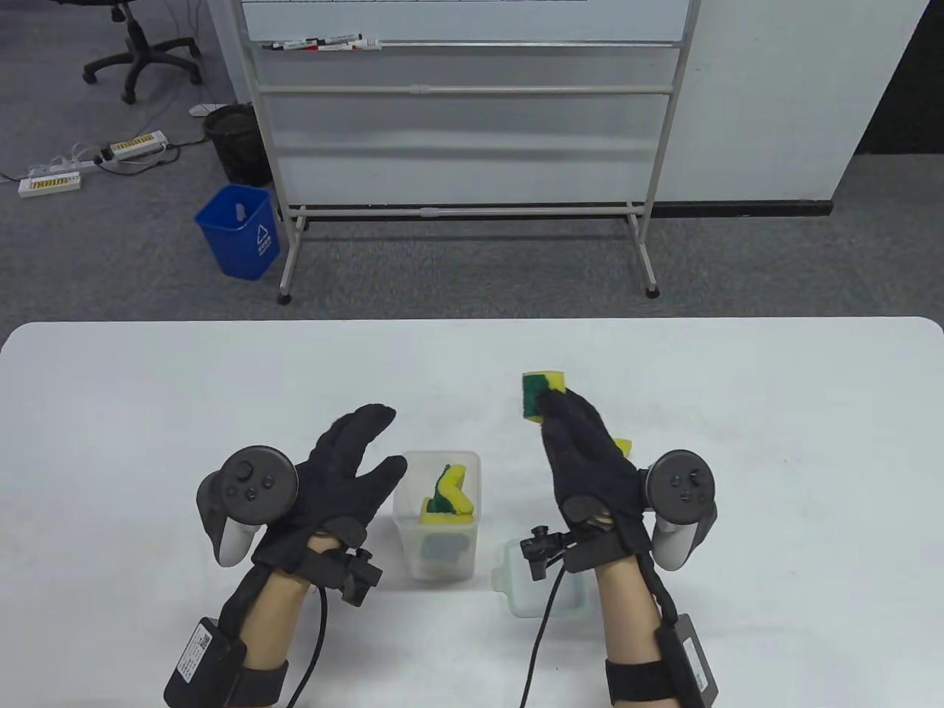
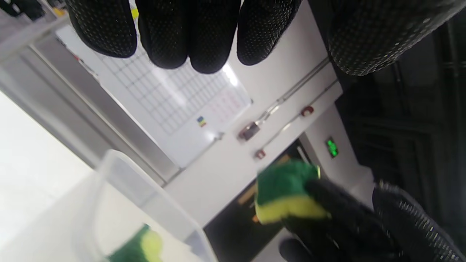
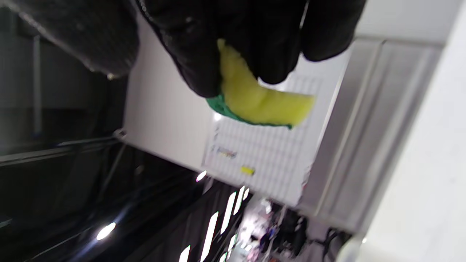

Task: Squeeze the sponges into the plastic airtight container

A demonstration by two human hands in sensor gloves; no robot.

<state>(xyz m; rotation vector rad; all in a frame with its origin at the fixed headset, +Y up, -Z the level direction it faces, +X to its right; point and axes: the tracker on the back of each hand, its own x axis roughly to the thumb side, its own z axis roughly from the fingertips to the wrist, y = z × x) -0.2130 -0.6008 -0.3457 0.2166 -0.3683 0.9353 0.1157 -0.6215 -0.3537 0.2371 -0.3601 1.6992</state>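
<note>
A clear plastic container stands on the white table with a bent yellow-green sponge in it. My left hand is just left of the container, fingers spread and holding nothing. My right hand is to the right of the container and grips a second yellow-green sponge, whose end sticks out past the fingertips. A yellow bit shows at the hand's right side. The left wrist view shows the container rim and the gripped sponge. The right wrist view shows the sponge squeezed between the fingers.
The container's translucent lid lies on the table under my right wrist. Beyond the table's far edge stand a whiteboard frame and a blue bin on the floor.
</note>
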